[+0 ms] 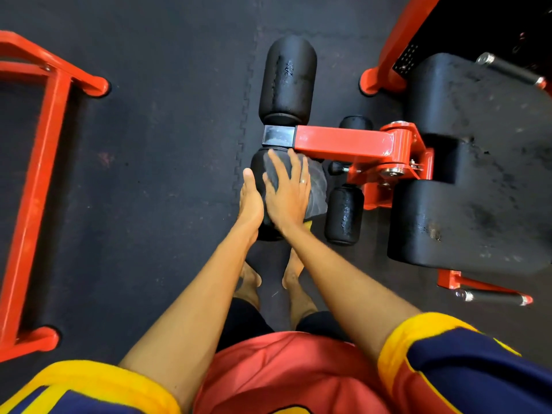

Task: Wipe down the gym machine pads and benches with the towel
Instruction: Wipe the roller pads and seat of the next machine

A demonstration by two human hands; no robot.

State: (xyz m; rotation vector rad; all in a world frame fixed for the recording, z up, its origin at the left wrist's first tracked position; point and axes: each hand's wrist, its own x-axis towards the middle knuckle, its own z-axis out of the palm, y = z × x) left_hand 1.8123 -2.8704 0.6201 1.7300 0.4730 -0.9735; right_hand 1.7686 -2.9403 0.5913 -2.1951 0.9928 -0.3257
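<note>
Dark interlocking rubber floor mats (164, 144) lie under a red steel frame (44, 174) at the left.

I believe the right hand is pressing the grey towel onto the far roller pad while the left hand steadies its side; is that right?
Not quite: the head view shows the right hand pressing the grey towel onto the near roller pad, on the person's side of the red arm. The left hand steadies that pad's side.

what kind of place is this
Most likely a gym: black foam roller pads on a red steel machine arm, a worn padded seat beside it, and interlocking rubber floor mats underfoot.
</note>
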